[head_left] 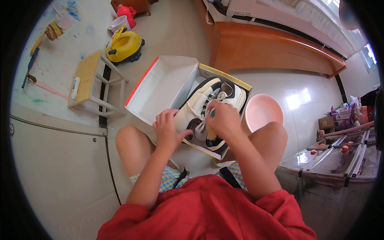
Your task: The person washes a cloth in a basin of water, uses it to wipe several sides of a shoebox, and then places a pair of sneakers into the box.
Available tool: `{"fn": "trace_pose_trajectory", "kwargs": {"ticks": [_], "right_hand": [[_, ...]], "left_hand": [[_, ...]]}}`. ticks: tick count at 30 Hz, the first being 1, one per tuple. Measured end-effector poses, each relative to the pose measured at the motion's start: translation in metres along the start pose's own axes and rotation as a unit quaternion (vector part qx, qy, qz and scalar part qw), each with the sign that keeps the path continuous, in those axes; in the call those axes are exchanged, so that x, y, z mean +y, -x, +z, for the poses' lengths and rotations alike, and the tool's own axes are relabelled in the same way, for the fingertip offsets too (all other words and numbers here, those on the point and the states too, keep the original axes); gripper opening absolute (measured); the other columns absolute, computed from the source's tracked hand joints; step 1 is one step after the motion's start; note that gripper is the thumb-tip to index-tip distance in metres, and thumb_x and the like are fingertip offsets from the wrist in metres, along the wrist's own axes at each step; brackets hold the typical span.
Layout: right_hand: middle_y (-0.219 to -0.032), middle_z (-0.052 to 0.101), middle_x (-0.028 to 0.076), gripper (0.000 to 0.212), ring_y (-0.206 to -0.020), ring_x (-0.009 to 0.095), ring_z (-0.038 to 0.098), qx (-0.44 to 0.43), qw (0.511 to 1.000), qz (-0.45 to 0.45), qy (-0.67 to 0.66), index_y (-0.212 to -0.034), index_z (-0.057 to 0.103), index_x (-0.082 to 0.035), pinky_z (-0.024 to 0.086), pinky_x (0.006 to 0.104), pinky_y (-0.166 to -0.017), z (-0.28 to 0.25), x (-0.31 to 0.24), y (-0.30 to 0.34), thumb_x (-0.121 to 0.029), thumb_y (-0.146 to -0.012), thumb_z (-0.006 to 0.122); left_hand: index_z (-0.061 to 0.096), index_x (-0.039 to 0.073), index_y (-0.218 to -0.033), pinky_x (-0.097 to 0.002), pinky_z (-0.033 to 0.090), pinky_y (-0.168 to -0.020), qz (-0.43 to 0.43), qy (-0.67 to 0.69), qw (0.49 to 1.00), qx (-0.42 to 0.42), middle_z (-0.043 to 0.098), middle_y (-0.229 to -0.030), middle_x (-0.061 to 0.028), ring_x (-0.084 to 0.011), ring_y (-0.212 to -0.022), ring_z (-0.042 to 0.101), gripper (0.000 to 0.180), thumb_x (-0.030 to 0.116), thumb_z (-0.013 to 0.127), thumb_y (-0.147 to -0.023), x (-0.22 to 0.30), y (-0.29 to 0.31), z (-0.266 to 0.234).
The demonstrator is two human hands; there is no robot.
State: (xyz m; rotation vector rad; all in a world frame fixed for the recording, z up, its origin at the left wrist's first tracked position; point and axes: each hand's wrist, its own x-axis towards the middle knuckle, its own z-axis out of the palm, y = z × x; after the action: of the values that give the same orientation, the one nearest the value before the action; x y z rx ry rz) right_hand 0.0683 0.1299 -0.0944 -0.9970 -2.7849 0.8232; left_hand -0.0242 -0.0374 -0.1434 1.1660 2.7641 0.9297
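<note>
A pair of cream and black sneakers lies in an open shoebox [152, 86] between my knees. The left sneaker [199, 95] is tilted, its white laces in view; the right sneaker [237, 97] lies beside it, partly covered by my arm. My left hand [166, 127] rests at the left sneaker's toe by the box's near edge, thumb and fingers spread apart. Over the sneakers' laces, my right hand [225, 120] is closed around a small teal thing [212, 113]. Its kind is hidden by the fingers, and a blurred yellowish patch shows below it.
A pink basin [264, 111] stands right of the box. Up left are a wooden-topped stool [86, 78] with a white tube [75, 88] and a yellow ride-on toy [126, 47]. A wooden bed frame [272, 50] spans the back. Clear storage boxes [332, 164] stand at right.
</note>
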Motion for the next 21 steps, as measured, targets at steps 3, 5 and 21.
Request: {"fn": "trace_pose_trajectory", "kwargs": {"ticks": [3,5,21], "right_hand": [[-0.084,0.066,0.017,0.024,-0.083,0.037,0.065,-0.025,0.998,0.063,-0.019,-0.093,0.067,-0.009,0.052,0.0443,-0.075,-0.015,0.021,0.000,-0.022,-0.073,0.069],[-0.089,0.065,0.017,0.022,-0.084,0.037,0.064,-0.030,0.998,0.013,-0.046,-0.091,0.067,-0.008,0.051,0.0439,-0.075,-0.001,0.035,0.000,-0.020,-0.074,0.068],[-0.093,0.063,0.013,0.024,-0.078,0.034,0.064,0.008,0.994,-0.087,-0.063,-0.100,0.065,-0.008,0.052,0.0441,-0.071,0.048,-0.003,0.016,-0.018,-0.078,0.066]], "left_hand": [[0.054,0.011,-0.109,-0.0449,0.033,-0.095,-0.049,0.060,0.994,0.071,0.051,-0.118,-0.0077,-0.0278,-0.115,0.046,0.046,0.017,0.077,-0.071,-0.022,0.011,-0.013],[0.055,0.011,-0.108,-0.0451,0.032,-0.096,-0.090,0.091,0.985,0.111,0.052,-0.117,-0.0072,-0.0265,-0.115,0.046,0.038,0.018,0.073,-0.075,-0.029,0.018,-0.019],[0.024,-0.002,-0.138,-0.0405,0.033,-0.105,-0.364,0.356,0.826,0.243,0.033,-0.137,-0.0194,-0.0317,-0.122,0.041,0.073,0.007,0.066,-0.080,-0.068,0.002,-0.006]]}}
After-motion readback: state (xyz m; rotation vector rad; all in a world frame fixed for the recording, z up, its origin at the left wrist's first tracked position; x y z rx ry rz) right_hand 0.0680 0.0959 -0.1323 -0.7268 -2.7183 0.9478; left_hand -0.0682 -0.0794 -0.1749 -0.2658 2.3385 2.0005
